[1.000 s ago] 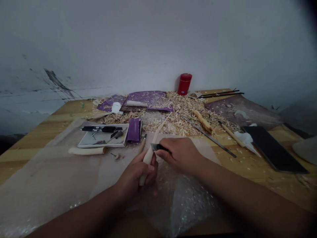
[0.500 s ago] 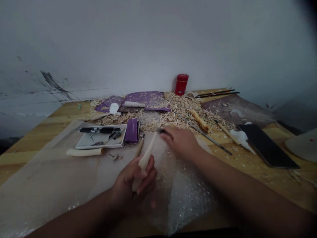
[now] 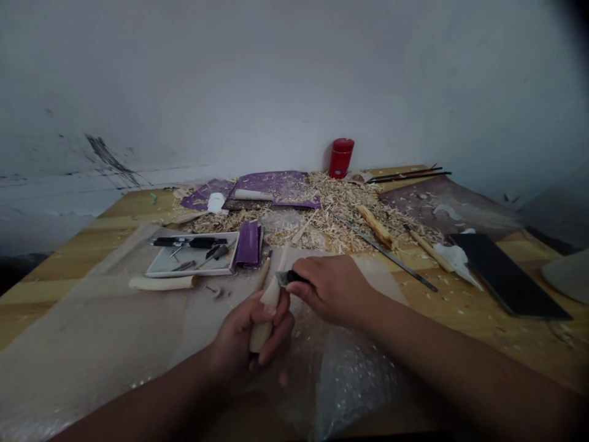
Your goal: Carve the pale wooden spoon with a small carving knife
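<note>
The pale wooden stick [image 3: 267, 312] stood tilted in the left hand [image 3: 251, 331], its smooth, whittled, rounded lower end poking out below the curled fingers. The hand was closed firmly around it. The right hand [image 3: 334, 290] was nearly closed too, pinching the knife [image 3: 289, 278], whose black handle sat in the fingers and whose short steel blade lay against the upper part of the stick. The two hands were just apart.

Beneath them lay crinkled, glossy bubble wrap [image 3: 352, 383] and a sheet of translucent paper [image 3: 87, 319], both flecked with chips. Left of the stick, a white tray [image 3: 193, 270] held black-handled tools, a rounded pale wood piece [image 3: 161, 282] lay before it, and a purple block [image 3: 248, 244] stood against its edge. Farther back, a fluffy heap of curly shavings [image 3: 343, 212] covered the grainy wooden surface [image 3: 69, 276] and partly buried purple sheets [image 3: 271, 183]. A long steel rod [image 3: 386, 253] slanted across the heap's edge, a glossy red tin [image 3: 341, 158] stood by the wall [image 3: 294, 73], and a flat black slab [image 3: 506, 276] lay at right.
</note>
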{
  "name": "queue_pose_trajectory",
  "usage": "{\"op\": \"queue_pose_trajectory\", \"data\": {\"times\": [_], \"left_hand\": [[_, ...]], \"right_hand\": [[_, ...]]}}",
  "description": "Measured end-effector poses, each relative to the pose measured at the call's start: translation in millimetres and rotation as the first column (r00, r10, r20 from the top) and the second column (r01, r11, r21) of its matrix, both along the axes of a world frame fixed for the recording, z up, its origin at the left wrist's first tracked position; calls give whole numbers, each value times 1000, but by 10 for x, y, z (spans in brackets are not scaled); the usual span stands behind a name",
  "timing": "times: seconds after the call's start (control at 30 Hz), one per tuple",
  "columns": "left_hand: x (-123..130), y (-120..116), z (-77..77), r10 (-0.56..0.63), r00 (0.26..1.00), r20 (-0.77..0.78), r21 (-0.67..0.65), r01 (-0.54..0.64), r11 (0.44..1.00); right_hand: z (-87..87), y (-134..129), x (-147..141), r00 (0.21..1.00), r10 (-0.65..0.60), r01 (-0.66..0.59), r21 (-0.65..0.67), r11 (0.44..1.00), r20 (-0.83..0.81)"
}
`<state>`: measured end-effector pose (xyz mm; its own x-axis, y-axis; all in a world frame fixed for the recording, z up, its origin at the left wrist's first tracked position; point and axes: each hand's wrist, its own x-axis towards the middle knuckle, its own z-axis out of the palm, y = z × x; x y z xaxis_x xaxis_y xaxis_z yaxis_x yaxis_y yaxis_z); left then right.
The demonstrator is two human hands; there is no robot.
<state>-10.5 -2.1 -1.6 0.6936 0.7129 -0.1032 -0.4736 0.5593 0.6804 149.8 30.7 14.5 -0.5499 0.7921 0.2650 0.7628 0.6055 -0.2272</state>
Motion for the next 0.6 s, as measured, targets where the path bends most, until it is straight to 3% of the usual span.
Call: {"op": "queue_pose_trajectory", "data": {"times": [0.1, 0.2, 0.27, 0.37, 0.5, 0.6], "left_hand": [[2, -53, 12, -64, 998, 0, -34, 64, 997], [-1, -90, 18, -136, 991, -12, -10, 136, 991], [-9, -79, 19, -140, 989, -45, 15, 141, 990], [-16, -20, 34, -30, 977, -212, 78, 48, 996], [0, 41, 66, 212, 882, -420, 195, -140, 971], [9, 65, 67, 269, 834, -483, 245, -166, 955]], "right_hand": [[7, 156, 141, 990, -140, 141, 19, 990, -13], [-5, 341, 355, 939, -333, 334, 3, 943, -83], [-20, 406, 462, 907, -390, 395, -1, 919, -160], [-41, 387, 490, 915, -336, 345, 0, 939, -223], [-56, 284, 386, 944, -251, 252, -23, 967, -214], [-45, 238, 337, 950, -231, 231, -28, 973, -211]]}}
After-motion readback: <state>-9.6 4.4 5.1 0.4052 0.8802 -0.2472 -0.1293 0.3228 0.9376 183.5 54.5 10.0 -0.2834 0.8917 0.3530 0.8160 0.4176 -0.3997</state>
